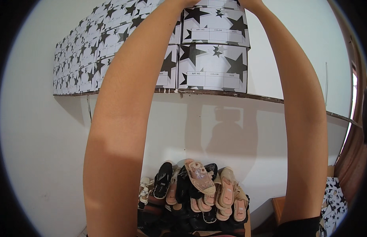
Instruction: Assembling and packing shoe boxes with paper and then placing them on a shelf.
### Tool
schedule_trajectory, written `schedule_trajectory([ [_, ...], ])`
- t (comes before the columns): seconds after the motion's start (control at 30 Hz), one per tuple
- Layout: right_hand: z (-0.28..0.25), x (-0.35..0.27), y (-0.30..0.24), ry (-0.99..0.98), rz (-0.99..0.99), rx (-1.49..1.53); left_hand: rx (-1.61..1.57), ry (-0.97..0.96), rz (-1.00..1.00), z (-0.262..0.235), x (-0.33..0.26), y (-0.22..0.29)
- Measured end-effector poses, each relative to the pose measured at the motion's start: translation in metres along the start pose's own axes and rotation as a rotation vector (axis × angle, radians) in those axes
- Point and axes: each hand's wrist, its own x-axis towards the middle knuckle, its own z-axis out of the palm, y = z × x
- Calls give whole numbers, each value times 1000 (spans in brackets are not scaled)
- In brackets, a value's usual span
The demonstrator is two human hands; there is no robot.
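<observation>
Two hands are raised to the upper edge of the view, the left hand (188, 2) at one side of the topmost starred box (217, 4) and the right hand (250, 4) at the other. Only the lower strip of that box is shown; it is seen at the top of the end stack, above a middle box (215, 25) and a bottom box (213, 67) in the same white pattern with black stars, all borne by the wall shelf (266, 98). The fingers of both hands are cut off by the frame, so whether the box is grasped, merely steadied or released cannot be told. From the reach of the arms, the step in hand is judged to be the handling of this box at the stack's end (placing cannot be told from lifting away here). For the next move, even pressure from both sides and a level box are judged to be called for, since no neighbour is seen at the stack's right and the boxes beneath could be nudged out of line. Alignment with the rows of boxes (80, 59) at the left would also need to be minded. Below the shelf, a heap of sandals (199, 177) is seen, well apart from both hands.
</observation>
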Motion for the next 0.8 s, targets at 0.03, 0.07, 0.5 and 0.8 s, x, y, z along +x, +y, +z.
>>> schedule_trajectory([
  [0.03, -1, 1, 8, 0, 2, -13, 62, 79, 26, 4, -3, 6],
  [0.07, -2, 2, 16, 5, -21, -42, 49, 78, 27, 5, -4, 13],
  [0.5, -9, -14, 9, 8, -92, -153, 94, -82, -55, -1, -21, 30],
  [0.8, -58, -67, -41, -41, -304, -447, 241, -135, 35, -35, -58, 76],
])
